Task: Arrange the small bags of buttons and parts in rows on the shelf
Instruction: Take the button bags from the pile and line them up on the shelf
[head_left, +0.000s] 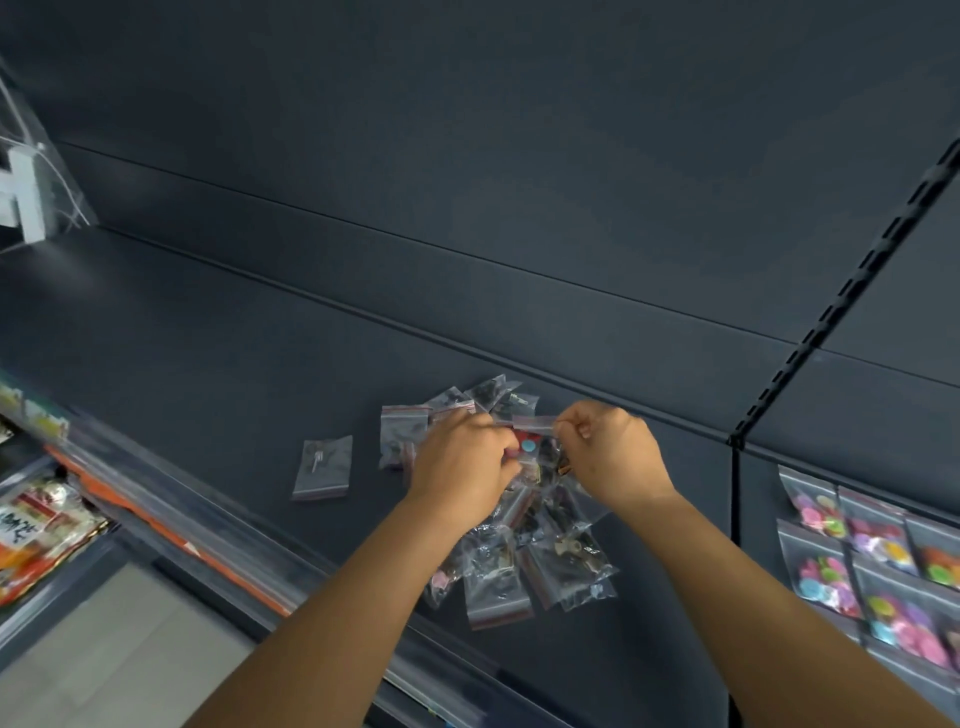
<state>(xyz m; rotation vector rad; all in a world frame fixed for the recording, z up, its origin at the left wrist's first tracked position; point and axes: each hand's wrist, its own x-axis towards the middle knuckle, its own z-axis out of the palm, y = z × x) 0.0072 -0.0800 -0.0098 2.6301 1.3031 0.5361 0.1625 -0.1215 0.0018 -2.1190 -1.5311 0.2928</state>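
Here, both hands at work over a loose heap of small bags (524, 530) on the dark shelf (208, 364), roughly centre of view. Right hand (605, 452) pinching the red-striped zip edge of 1 clear bag (530, 431), lifted just above the heap, with a red and a light-blue button showing inside; probably held by the top edge so the contents hang flat and can be read. Left hand (465, 460) curled at the same bag's 9 o'clock edge, apparently gripping that corner to steady it, though blur hides the fingertips.

Heap still unsorted: bags overlapping at all angles, seals pointing every way. Only 1 single bag (323, 467) lying apart, at 9 o'clock from the heap, flat with its seal toward the front edge; likely the start of a row. At 3 o'clock, beyond the slotted upright (810, 332), bags of coloured buttons (878, 561) already set edge to edge in rows. At 8 o'clock, below the shelf, printed snack packets (36, 525).

Judged barely begun.
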